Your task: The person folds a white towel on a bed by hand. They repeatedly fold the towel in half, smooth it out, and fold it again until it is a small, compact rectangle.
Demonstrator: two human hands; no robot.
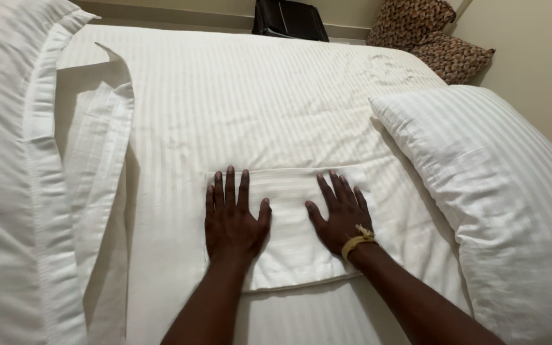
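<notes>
A folded white striped cloth (289, 191) lies flat on the white striped bed sheet (257, 96). My left hand (232, 214) rests palm down on the cloth's left half, fingers spread. My right hand (340, 214) presses flat on its right half, fingers apart, with a yellowish string band at the wrist. Neither hand grips anything.
A white pillow (499, 191) lies at the right. Folded white bedding (27, 179) is piled along the left edge. Two brown patterned cushions (429, 35) sit in the far right corner, and a black bag (289, 19) stands beyond the bed.
</notes>
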